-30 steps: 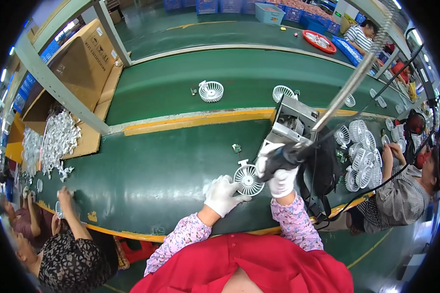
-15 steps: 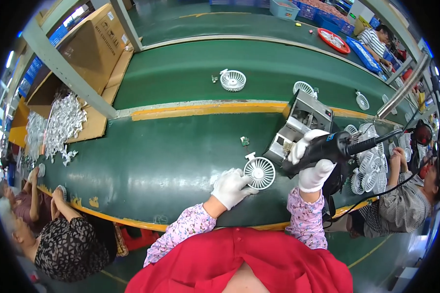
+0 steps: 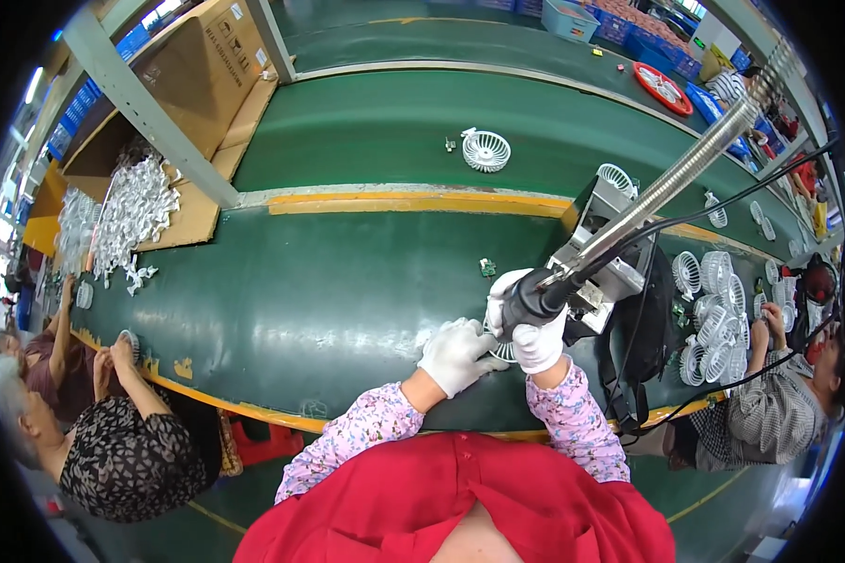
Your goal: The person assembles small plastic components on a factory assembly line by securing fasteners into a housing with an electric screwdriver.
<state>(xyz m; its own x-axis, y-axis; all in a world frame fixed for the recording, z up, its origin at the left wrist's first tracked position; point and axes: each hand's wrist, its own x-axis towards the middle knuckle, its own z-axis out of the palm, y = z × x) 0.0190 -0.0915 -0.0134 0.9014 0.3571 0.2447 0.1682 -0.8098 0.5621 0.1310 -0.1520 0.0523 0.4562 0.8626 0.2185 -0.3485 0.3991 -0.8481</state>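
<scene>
One white-gloved right hand (image 3: pixel 540 347) grips a black cylindrical power driver (image 3: pixel 530 302) over a round white slatted plastic fan housing (image 3: pixel 503 353), toward the near edge of the green table (image 3: pixel 282 319); the white-gloved left hand (image 3: pixel 454 357) touches its left rim, whether pinching I cannot tell. Keeping the housing flat and the hidden tip square seems best. The driver's long axis appears slanted, cord end rightward toward the table's far edge, working end toward the housing.

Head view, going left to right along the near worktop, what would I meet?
Shiny parts pile, left hand, right hand, black bag, white grilles.
</scene>
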